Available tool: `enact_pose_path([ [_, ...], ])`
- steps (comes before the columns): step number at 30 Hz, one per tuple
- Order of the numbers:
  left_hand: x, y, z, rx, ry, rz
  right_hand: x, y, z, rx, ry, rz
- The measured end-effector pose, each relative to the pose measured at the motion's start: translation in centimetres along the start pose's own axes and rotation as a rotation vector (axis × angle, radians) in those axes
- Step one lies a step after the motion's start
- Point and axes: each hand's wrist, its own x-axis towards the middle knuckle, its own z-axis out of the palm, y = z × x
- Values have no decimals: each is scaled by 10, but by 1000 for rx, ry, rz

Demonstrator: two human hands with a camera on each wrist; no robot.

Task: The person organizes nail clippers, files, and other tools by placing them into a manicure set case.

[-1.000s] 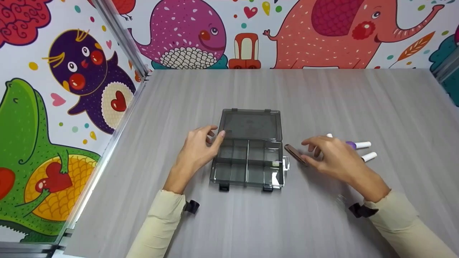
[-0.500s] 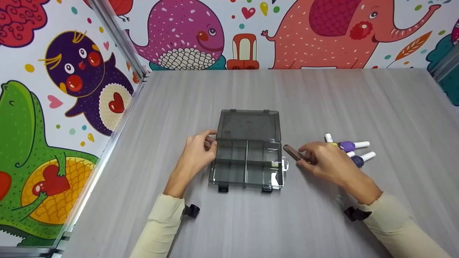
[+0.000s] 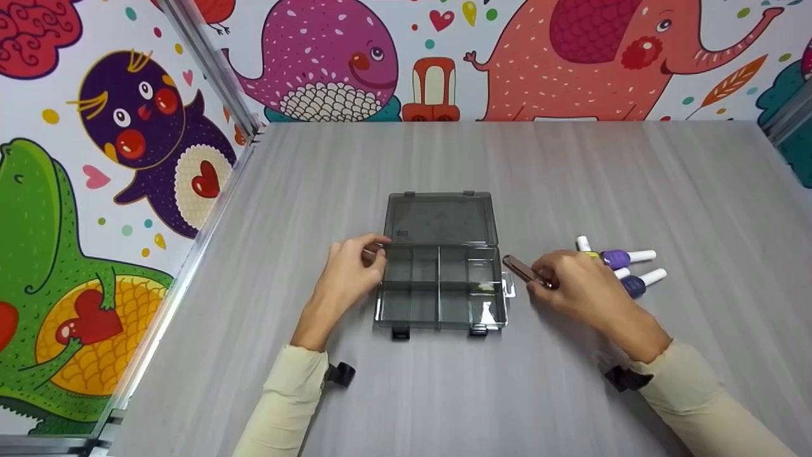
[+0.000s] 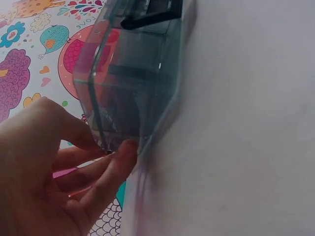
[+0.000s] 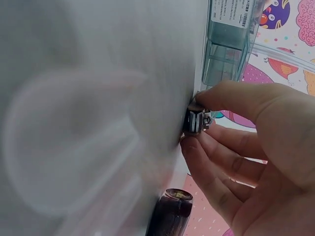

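Note:
A grey see-through compartment box (image 3: pixel 438 285) lies on the table with its lid (image 3: pixel 441 219) folded back, away from the person. My left hand (image 3: pixel 347 273) grips its left side near the hinge; in the left wrist view the fingertips (image 4: pixel 127 150) pinch a corner of the box. To the right of the box is a brownish metal nail clipper (image 3: pixel 520 269). My right hand (image 3: pixel 587 289) pinches its near end between thumb and fingers, and its far end points toward the box. The right wrist view shows the clipper's end (image 5: pixel 196 121) held close to the table surface.
Several nail polish bottles with white caps, among them a purple one (image 3: pixel 616 258) and a dark blue one (image 3: pixel 637 284), lie just beyond my right hand. A clear hang tab (image 3: pixel 509 284) sticks out from the box's right side. Printed panels (image 3: pixel 330 57) border the table.
My right hand has moved left, and its fingers have closed on the nail clipper's near end. My left thumb has come down from beside the lid to the box's side.

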Motion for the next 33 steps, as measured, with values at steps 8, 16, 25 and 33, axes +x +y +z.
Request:
enact_pose_path([
  [8, 0, -2, 1, -43, 7, -1, 0, 2, -9, -15, 23, 52],
  [16, 0, -6, 1, -75, 10, 17, 13, -13, -27, 5, 103, 42],
  [25, 0, -8, 1, -74, 13, 31, 37, -48, -20, 34, 119, -76],
  [33, -1, -7, 2, -84, 19, 25, 56, -76, -7, 56, 69, -152],
])
